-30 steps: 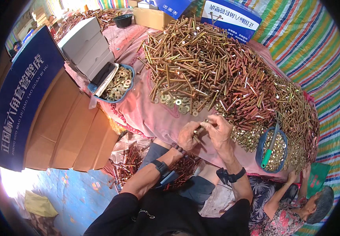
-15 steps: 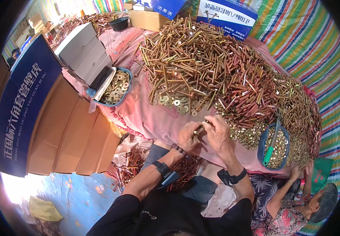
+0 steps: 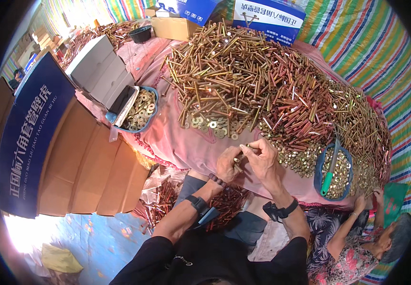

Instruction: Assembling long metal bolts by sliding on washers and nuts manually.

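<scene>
Both hands meet at the middle of the frame, over the pink cloth. The left hand is curled around at least one bolt; a short end shows below its fingers, its long axis seeming to slant toward the lower right, though how many lie inside cannot be told. The right hand, just beside it on the right, pinches a small metal piece between thumb and fingers, close above that bolt end; its exact kind is too small to tell, and so is whether it touches the bolt. The loose nuts lie just right of the right hand, which is the nearer one, with a blue basin of nuts farther right. Loose washers lie above the left hand, and the bolt heap rises beyond them toward the top of the frame. Reddish sleeves are piled above the right hand. At lower right, a co-worker's hand reaches the cloth's edge.
</scene>
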`<control>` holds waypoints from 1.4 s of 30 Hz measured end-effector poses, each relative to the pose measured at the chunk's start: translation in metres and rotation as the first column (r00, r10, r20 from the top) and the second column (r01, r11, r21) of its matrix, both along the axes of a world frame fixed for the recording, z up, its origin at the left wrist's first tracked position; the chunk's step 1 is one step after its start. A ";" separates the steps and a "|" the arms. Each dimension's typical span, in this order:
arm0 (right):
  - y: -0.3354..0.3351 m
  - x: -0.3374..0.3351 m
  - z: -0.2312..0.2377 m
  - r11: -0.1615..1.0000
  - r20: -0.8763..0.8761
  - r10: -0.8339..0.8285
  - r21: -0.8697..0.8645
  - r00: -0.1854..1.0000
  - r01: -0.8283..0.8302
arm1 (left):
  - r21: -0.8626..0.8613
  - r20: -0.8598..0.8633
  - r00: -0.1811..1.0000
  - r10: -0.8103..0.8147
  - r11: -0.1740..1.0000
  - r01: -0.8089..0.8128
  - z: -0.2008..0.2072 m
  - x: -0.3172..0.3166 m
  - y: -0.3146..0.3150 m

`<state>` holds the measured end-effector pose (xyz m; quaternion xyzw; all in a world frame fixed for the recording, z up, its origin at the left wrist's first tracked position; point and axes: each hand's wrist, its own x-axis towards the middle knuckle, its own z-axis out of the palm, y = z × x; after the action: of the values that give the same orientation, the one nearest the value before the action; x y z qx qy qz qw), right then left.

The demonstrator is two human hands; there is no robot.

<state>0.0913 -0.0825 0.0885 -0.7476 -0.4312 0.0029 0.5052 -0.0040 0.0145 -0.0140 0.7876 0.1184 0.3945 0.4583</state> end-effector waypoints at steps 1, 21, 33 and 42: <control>-0.001 0.000 -0.001 1.000 0.000 -0.003 0.003 1.000 0.003 | -0.008 -0.004 1.000 0.017 1.000 -0.017 -0.001 0.001 -0.001; -0.008 0.003 0.012 0.990 0.246 0.107 -0.112 0.963 -0.081 | 0.037 -0.012 1.000 0.004 0.999 -0.003 0.010 -0.004 0.000; 0.001 -0.005 0.003 0.995 -0.002 0.021 -0.102 1.000 -0.021 | -0.143 0.056 0.995 -0.080 0.986 0.087 -0.009 -0.001 0.001; 0.001 0.006 0.005 0.993 0.223 0.117 -0.035 0.968 -0.112 | -0.061 0.089 0.995 -0.033 0.997 0.039 -0.004 0.004 -0.006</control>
<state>0.0969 -0.0817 0.0933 -0.7224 -0.5279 -0.0476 0.4440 -0.0005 0.0083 -0.0184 0.7568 0.0961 0.4166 0.4945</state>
